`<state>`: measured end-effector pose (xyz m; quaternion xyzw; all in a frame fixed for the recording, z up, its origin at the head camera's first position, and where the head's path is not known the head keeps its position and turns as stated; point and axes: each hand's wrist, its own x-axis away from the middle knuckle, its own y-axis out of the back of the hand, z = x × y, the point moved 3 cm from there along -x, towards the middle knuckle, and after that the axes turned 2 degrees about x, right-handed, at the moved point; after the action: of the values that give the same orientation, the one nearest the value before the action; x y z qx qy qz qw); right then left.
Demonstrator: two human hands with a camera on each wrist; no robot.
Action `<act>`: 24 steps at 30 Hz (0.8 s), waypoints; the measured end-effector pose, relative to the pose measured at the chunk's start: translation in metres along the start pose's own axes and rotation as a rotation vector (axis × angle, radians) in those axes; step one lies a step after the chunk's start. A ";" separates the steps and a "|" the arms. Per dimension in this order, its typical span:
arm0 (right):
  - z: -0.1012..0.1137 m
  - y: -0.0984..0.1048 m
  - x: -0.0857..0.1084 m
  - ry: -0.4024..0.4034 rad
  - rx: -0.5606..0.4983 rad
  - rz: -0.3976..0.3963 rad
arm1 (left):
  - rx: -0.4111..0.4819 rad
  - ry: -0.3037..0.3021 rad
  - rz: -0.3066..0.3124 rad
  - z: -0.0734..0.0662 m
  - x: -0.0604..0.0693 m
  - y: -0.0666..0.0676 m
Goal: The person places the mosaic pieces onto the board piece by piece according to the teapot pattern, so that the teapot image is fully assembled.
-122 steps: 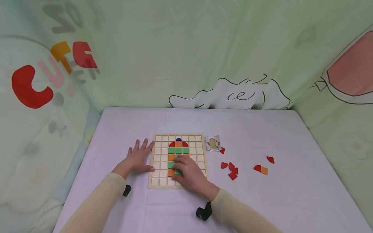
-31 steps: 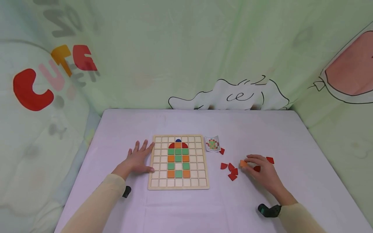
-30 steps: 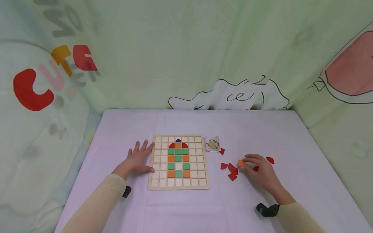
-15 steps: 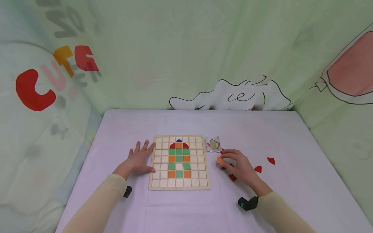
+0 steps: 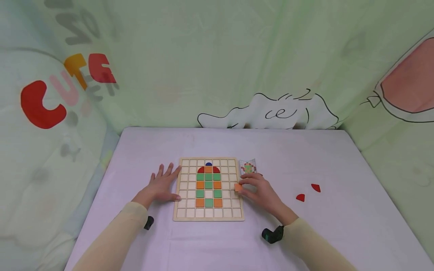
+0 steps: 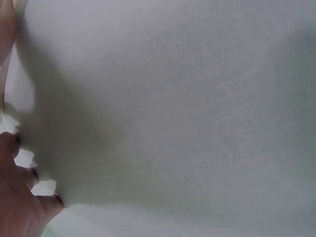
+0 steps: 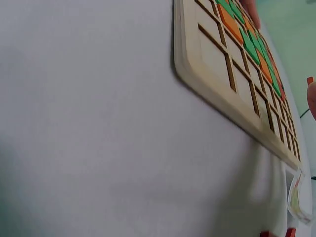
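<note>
A wooden grid board (image 5: 210,218) lies on the table, with green, orange, red and blue pieces set in its middle columns. One cell among the green and orange squares, in the centre column, is bare wood. My left hand (image 5: 161,187) is spread flat at the board's left edge, thumb and a fingertip touching the frame. Between thumb and fingers, my right hand (image 5: 261,192) pinches an orange square tile (image 5: 238,187) over the board's right edge. In the right wrist view only a fingertip (image 7: 312,96) of that hand shows, with a sliver of orange.
A small pattern card (image 5: 248,166) lies by the board's upper right corner, partly behind my right hand. Two red quarter-round pieces (image 5: 300,197) (image 5: 315,187) lie farther right. More red pieces (image 7: 290,232) are mostly hidden under the right hand.
My right hand went from the board to the loose pieces on the right, picked up the orange square tile, and carried it left to the board's right edge. The left hand has stayed put.
</note>
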<state>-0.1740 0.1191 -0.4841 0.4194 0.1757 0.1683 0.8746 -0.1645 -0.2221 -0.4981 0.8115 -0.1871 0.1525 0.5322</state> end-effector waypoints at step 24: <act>0.055 -0.049 -0.024 0.025 0.010 0.162 | 0.010 0.005 -0.011 -0.001 0.001 0.001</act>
<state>-0.1636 0.0428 -0.4867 0.4344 0.1529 0.2427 0.8538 -0.1636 -0.2219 -0.4967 0.8148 -0.1807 0.1524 0.5293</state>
